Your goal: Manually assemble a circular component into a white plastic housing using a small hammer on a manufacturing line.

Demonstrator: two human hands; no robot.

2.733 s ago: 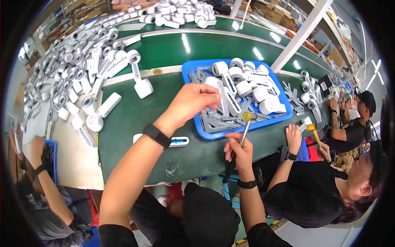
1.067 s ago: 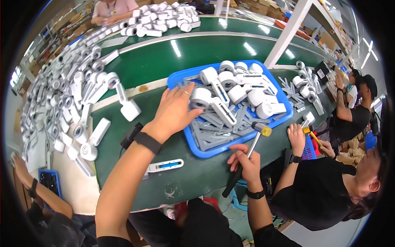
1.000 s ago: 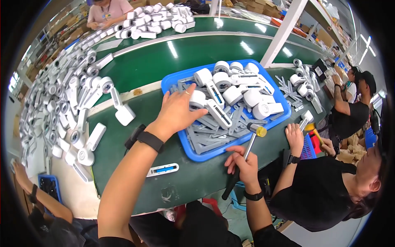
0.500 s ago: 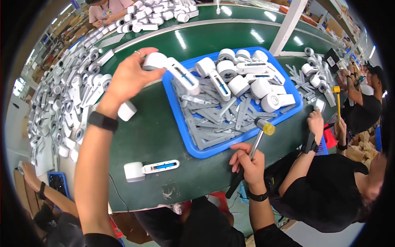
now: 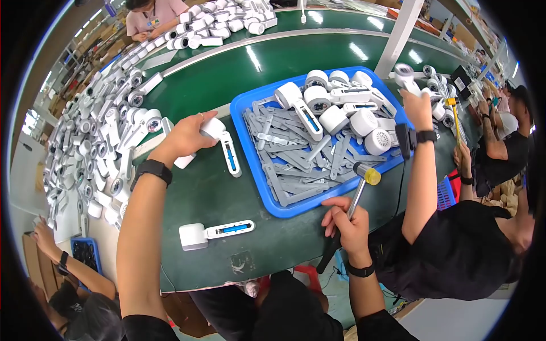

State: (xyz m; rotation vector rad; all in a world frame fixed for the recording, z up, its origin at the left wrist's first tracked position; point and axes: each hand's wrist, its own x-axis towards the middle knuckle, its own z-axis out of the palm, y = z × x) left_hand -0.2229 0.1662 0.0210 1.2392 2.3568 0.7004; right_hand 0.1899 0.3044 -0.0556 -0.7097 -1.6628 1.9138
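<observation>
My left hand (image 5: 186, 135) grips the round head of a white handheld fan (image 5: 230, 153) just left of the blue tray (image 5: 284, 212); its open handle, with a blue cell inside, hangs toward the table. In my right hand (image 5: 354, 230), below the tray's front edge, is a mallet (image 5: 357, 196) with a yellow-tipped head pointing up. Grey handle strips (image 5: 301, 162) fill the tray's left and front, and several white fans (image 5: 350, 108) lie heaped at its back right. Another open-handled fan (image 5: 194, 236) lies on the green table near me.
A large pile of grey-and-white fans (image 5: 108, 128) spreads along the left. A white post (image 5: 401, 37) rises behind the tray. At right a co-worker's raised hand (image 5: 418, 109) holds a fan. Across the green belt (image 5: 227, 62), a person sits by more fans.
My left hand has drawn the fan away from over the tray, down and left to the table beside it. My right hand with the mallet barely moved. The right co-worker's hand has risen with a fan.
</observation>
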